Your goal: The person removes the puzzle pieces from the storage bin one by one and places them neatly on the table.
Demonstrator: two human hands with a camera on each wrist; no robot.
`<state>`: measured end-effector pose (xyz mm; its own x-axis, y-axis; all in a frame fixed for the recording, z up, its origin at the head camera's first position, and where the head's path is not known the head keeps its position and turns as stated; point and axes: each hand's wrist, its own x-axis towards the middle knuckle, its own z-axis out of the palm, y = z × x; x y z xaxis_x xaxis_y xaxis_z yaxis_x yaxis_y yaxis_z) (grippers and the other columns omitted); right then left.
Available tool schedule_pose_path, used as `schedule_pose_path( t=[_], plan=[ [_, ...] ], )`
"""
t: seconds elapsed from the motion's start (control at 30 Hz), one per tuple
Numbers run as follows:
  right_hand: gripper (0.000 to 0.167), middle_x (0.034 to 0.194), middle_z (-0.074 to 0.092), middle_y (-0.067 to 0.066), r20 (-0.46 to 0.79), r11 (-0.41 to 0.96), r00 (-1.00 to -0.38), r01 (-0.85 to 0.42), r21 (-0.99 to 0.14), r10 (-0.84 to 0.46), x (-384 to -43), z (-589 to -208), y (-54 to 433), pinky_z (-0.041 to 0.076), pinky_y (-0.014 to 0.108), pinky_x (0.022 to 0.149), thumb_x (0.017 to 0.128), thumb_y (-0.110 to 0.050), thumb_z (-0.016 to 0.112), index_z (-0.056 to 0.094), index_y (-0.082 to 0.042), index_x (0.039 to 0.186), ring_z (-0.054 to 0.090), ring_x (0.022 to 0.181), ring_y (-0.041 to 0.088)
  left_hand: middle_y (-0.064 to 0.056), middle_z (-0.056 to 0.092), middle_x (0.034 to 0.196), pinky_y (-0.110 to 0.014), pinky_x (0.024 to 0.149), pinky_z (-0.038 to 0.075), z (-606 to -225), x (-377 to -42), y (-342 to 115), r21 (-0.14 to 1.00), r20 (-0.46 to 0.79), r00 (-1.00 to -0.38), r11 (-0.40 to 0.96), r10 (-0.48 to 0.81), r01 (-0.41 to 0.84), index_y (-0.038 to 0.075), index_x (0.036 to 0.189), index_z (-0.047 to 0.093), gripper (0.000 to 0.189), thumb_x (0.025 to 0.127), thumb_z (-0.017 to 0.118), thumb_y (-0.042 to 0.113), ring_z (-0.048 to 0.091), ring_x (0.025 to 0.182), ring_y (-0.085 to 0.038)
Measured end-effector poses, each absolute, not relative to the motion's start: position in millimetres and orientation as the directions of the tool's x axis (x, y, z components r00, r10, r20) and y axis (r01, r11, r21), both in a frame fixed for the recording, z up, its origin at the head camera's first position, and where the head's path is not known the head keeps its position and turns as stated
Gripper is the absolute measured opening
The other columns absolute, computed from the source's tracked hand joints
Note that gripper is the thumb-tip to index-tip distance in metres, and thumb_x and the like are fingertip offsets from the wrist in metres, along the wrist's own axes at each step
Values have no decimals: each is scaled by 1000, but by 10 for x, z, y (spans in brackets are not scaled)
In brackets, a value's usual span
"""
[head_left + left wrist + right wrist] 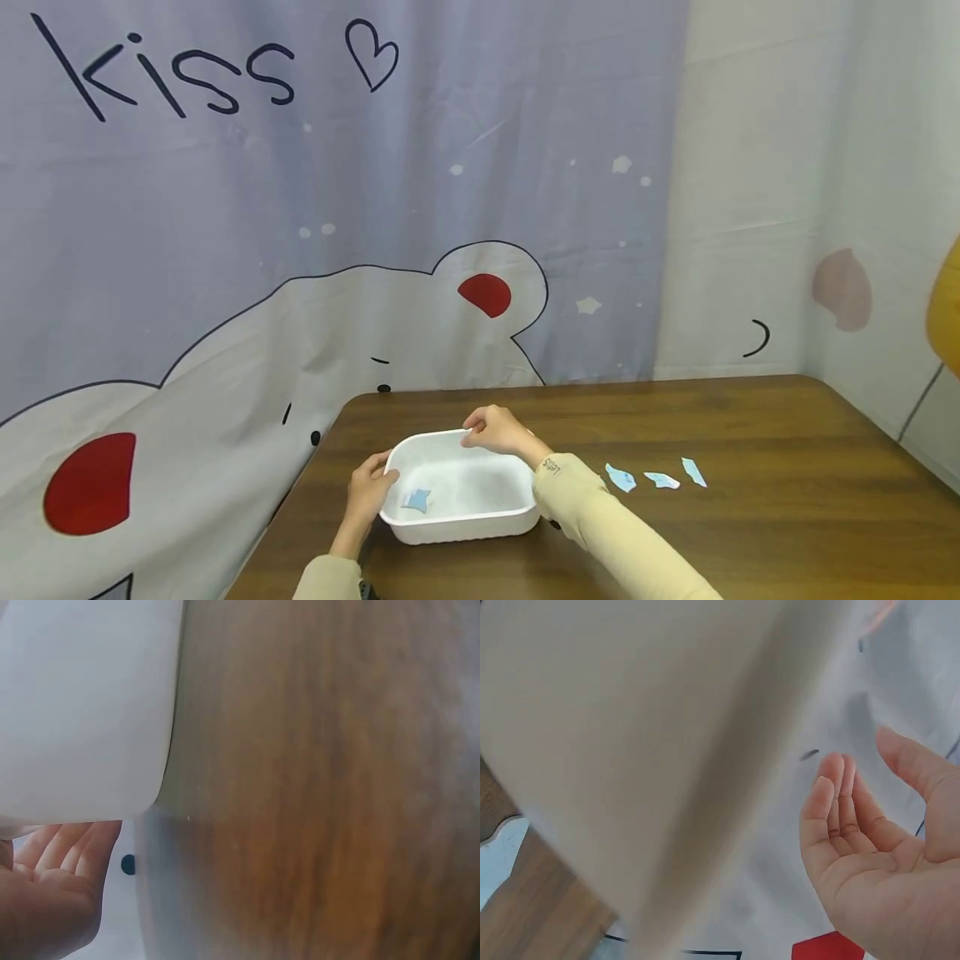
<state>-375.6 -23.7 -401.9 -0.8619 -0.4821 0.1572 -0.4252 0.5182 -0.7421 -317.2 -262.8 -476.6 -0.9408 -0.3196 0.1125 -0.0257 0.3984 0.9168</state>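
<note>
A white plastic basin (pixel 480 523) with rounded corners stands on the table in the head view. My left hand (pixel 366 492) grips its left rim, thumb on the inner side; in the left wrist view the fingers of this hand (pixel 64 877) go behind the basin wall (pixel 82 712). Over the far rim is my right hand (pixel 495 432), fingers loosely bent. The right wrist view shows that hand (pixel 877 840) with thumb and fingers apart and nothing between them. Inside the basin, near its left end, lies a small pale blue irregular piece (pixel 417 499).
Right of the basin, three pale blue and white irregular pieces lie in a row: one nearest the basin (pixel 620 477), a middle one (pixel 662 480) and a narrow one (pixel 693 472). The brown wooden table (pixel 787 533) ends at a printed curtain (pixel 600 208) behind.
</note>
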Motion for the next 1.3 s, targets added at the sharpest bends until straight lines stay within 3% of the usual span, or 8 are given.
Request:
schedule_pose_path(
  t=[0.4, 0.67, 0.83, 1.07, 1.3],
  plan=[
    [27, 90, 72, 12, 106, 615, -883, -400, -680, -457, -3711, -4297, -614, 54, 32, 73, 79, -10, 74, 68, 3, 102, 65, 81, 21, -31, 64, 120, -37, 77, 59, -4753, -3165, -2632, 916, 103, -940, 400, -324, -37, -3, 128, 59, 42, 88, 57, 6, 69, 103, -35],
    [26, 84, 70, 13, 108, 584, -868, -413, -699, -485, -3633, -4413, -920, 52, 28, 68, 75, -6, 76, 69, 4, 98, 62, 74, 19, -31, 65, 118, -36, 74, 59, -4734, -3160, -2621, 917, 119, -941, 399, -318, -19, -3, 128, 59, 42, 87, 58, 6, 70, 99, -33],
    [27, 82, 68, 9, 89, 634, -864, -430, -643, -496, -3629, -4500, -984, 49, 25, 69, 75, -8, 78, 69, 3, 99, 59, 73, 16, -31, 65, 117, -36, 72, 58, -4739, -3165, -2592, 919, 130, -946, 394, -298, 2, -4, 128, 58, 42, 87, 60, 6, 71, 95, -31],
    [39, 92, 69, 8, 40, 698, -864, -433, -570, -503, -3597, -4547, -1013, 52, 29, 81, 74, -16, 80, 69, 0, 107, 63, 84, 19, -29, 66, 117, -35, 73, 58, -4769, -3170, -2613, 914, 124, -933, 404, -337, -25, -1, 127, 60, 41, 86, 59, 5, 70, 99, -34],
    [48, 113, 69, 9, 18, 778, -871, -447, -442, -491, -3591, -4618, -1038, 49, 32, 99, 72, -23, 83, 69, -6, 114, 63, 109, 24, -30, 65, 118, -35, 72, 59, -4773, -3176, -2634, 916, 120, -940, 401, -319, -18, -1, 127, 60, 42, 86, 58, 6, 71, 98, -33]
  ],
)
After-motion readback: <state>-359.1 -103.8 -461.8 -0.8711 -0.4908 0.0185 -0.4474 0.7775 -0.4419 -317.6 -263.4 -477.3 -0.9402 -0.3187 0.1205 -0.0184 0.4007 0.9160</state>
